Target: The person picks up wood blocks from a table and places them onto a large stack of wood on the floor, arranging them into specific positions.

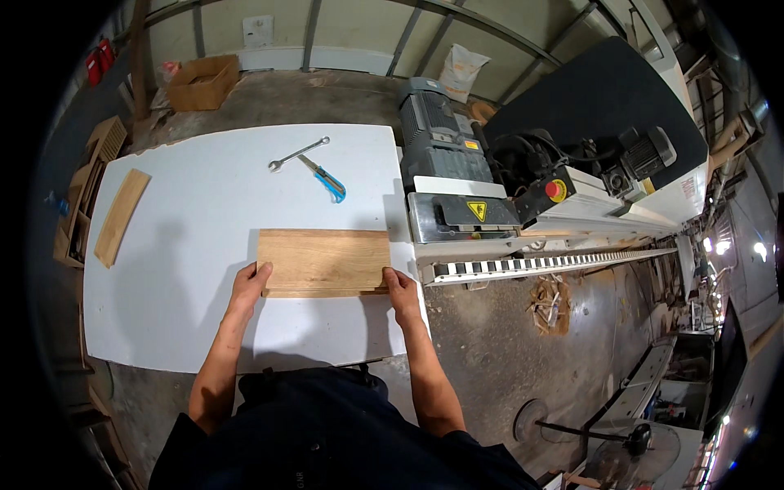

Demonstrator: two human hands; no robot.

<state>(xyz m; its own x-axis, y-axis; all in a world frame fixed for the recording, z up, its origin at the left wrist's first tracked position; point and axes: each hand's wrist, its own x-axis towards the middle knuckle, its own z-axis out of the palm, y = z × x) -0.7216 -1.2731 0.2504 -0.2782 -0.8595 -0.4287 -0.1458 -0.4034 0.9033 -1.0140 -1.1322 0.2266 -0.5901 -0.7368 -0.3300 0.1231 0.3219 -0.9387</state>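
Observation:
A stack of light wooden boards [323, 260] lies flat on the white table [188, 229], near its right edge. My left hand [247, 287] grips the stack's near left corner. My right hand [400, 292] grips its near right corner. The boards' right end sits close to the slotted feed rail [539, 263] of the woodworking machine [498, 188].
A wrench [298, 153] and a blue utility knife [328, 182] lie at the table's far side. A single narrow board [121, 216] rests at the far left. A cardboard box [202, 82] stands on the floor beyond. Wood scraps [549, 304] lie on the floor at right.

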